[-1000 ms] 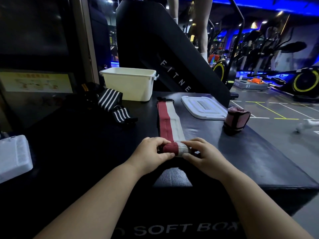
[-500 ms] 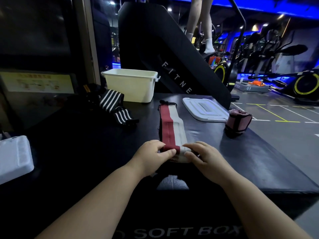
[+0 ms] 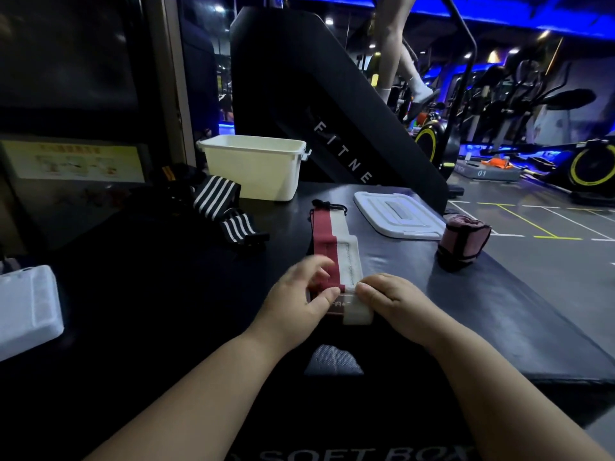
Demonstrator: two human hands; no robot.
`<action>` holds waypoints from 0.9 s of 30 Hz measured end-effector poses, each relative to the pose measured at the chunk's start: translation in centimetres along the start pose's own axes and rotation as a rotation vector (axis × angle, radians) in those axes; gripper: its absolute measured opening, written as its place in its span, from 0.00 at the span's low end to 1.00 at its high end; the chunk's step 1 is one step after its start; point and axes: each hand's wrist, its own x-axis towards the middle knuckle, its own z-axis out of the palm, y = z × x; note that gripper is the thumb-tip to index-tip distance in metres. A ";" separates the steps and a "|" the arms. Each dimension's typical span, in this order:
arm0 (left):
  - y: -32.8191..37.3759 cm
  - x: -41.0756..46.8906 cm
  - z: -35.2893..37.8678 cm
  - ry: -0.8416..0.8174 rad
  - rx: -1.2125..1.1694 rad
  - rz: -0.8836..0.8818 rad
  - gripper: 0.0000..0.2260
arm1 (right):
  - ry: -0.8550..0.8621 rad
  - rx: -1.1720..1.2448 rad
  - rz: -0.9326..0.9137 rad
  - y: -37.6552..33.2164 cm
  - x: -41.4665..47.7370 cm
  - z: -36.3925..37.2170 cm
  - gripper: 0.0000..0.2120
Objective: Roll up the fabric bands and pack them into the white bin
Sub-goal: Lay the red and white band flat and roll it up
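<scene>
- Rolling onward, the red-and-white band [image 3: 336,241] is showing a fatter roll under my fingers than half a second back, and its flat stretch toward 12 o'clock is getting shorter.
- I am judging the job well short of done: a pink band [image 3: 464,239] is sitting rolled at 2 o'clock, the striped bands [image 3: 216,197] are lying loose at 10 o'clock, and the white bin [image 3: 256,168] is waiting at 11 o'clock, its inside hidden.
- My left hand [image 3: 296,297] is pressing its thumb on the roll while the fingers are lifting loose, blurred.
- My right hand [image 3: 396,301] is pinching the roll's right end with curled fingertips.
</scene>
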 end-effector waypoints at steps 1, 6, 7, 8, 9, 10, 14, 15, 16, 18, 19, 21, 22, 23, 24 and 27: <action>0.0 0.0 0.1 -0.018 0.006 0.054 0.11 | -0.013 -0.009 0.003 0.0 0.2 -0.1 0.15; -0.1 0.7 -0.1 -0.143 0.151 0.086 0.20 | -0.074 -0.058 0.081 0.1 0.5 -0.5 0.17; -0.3 0.9 0.0 -0.180 0.216 0.093 0.26 | -0.056 -0.067 0.078 0.2 0.6 -0.7 0.16; -0.4 0.9 0.0 -0.222 0.289 0.080 0.31 | -0.019 -0.075 0.077 0.4 0.9 -0.9 0.14; -0.4 1.0 0.0 -0.247 0.358 0.062 0.33 | 0.027 -0.074 0.085 0.5 1.3 -1.3 0.11; -0.5 1.1 -0.1 -0.260 0.400 0.047 0.34 | 0.067 -0.065 0.105 0.6 1.8 -1.7 0.09; -0.2 1.8 -0.5 -0.281 0.447 0.066 0.32 | 0.084 -0.001 0.234 1.1 4.8 -2.1 0.09; 0.1 2.1 -0.6 -0.299 0.458 0.066 0.31 | 0.085 0.027 0.264 1.3 5.6 -1.9 0.11; 0.4 2.4 -0.7 -0.320 0.470 0.067 0.30 | 0.094 0.057 0.290 1.5 6.4 -1.7 0.14; 0.9 2.7 -0.5 -0.349 0.497 0.065 0.27 | 0.122 0.078 0.328 2.1 8.3 -1.3 0.18; 1.0 2.9 -0.4 -0.347 0.501 0.071 0.26 | 0.136 0.082 0.352 2.3 9.2 -1.1 0.19; 0.8 3.0 -0.2 -0.345 0.486 0.057 0.25 | 0.160 0.114 0.400 2.6 11.1 -0.6 0.18; 0.6 3.0 -0.2 -0.350 0.475 0.048 0.27 | 0.174 0.123 0.419 2.7 11.8 -0.4 0.17; 0.3 3.0 -0.1 -0.355 0.466 0.046 0.29 | 0.188 0.123 0.436 2.7 12.5 -0.2 0.18; 0.1 3.0 -0.1 -0.360 0.456 0.041 0.32 | 0.201 0.118 0.454 2.8 13.1 0.0 0.20; -0.2 3.1 -0.2 -0.353 0.426 0.032 0.31 | 0.187 0.128 0.467 3.0 14.4 0.1 0.17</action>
